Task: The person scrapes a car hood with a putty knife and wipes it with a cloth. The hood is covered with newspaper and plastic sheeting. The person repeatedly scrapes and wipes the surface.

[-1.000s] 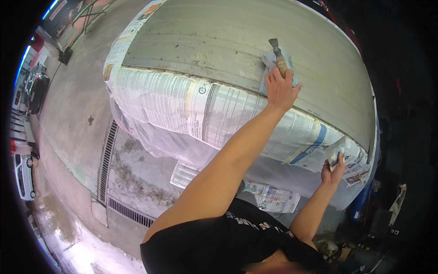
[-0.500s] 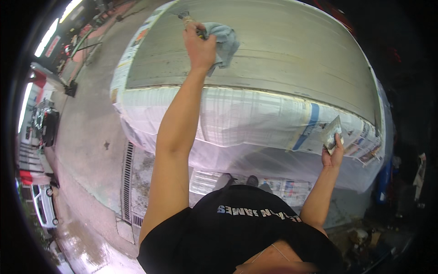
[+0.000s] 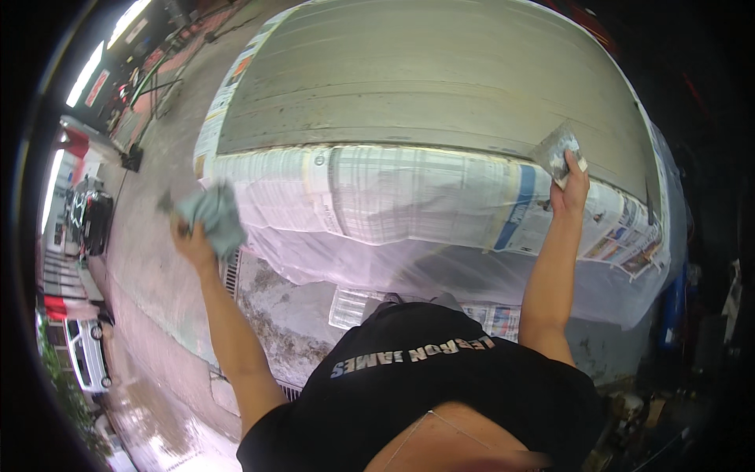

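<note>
My left hand (image 3: pixel 191 240) is closed round a grey-blue cloth (image 3: pixel 214 216), off the left end of the masked vehicle and over the concrete floor. A small dark tip, blurred, juts from that grip; the earlier picture shows it as a brush-like tool held with the cloth. My right hand (image 3: pixel 572 187) grips a flat squarish plate (image 3: pixel 560 151), smeared grey and whitish like a filler spreader. That plate is held over the near right edge of the broad grey-green panel (image 3: pixel 425 86); whether it touches is unclear. Faint lines and dark specks mark the panel.
Newspaper (image 3: pixel 409 193) covers the strip along the panel's near side, with clear plastic sheeting (image 3: pixel 425 263) hanging below. A floor drain grate (image 3: pixel 231 277) runs at the left. A white car (image 3: pixel 86 354) and a dark car (image 3: pixel 90 222) stand farther left.
My left hand has swung from over the panel's far left, down and outward past its left end, carrying the cloth. My right hand has raised the plate from the newspaper to the panel's edge.
</note>
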`<move>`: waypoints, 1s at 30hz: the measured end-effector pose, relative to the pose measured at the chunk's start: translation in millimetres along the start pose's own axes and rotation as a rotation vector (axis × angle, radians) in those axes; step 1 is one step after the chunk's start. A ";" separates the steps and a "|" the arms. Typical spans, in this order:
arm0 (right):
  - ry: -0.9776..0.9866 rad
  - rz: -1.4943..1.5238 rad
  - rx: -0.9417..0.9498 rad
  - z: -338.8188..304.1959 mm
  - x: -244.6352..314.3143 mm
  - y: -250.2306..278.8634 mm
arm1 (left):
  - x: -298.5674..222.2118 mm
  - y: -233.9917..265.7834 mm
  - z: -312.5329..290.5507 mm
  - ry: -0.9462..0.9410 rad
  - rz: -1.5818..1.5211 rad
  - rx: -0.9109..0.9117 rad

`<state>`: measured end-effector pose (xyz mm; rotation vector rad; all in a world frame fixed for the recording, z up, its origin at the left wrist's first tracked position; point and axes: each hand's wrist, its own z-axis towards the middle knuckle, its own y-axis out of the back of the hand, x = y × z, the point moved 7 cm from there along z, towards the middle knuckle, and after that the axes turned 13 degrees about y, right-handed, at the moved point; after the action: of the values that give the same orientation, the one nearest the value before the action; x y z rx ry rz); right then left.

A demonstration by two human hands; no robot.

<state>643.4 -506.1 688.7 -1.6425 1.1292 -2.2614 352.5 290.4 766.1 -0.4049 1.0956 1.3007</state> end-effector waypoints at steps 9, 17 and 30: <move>0.106 -0.606 0.034 85.3 -18.4 77.2 | 147.9 187.6 -237.5 0.728 -0.078 -0.637; 0.400 -1.340 0.218 59.2 -31.4 -8.3 | 115.8 223.4 -319.6 0.800 0.054 -0.799; 0.226 -1.198 0.216 30.9 -24.5 -52.2 | 87.4 150.9 -263.0 0.671 0.092 -0.561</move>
<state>696.1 -471.8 706.8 -2.3409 -0.2888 -3.0597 97.4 178.4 618.0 -1.2915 1.2846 1.6001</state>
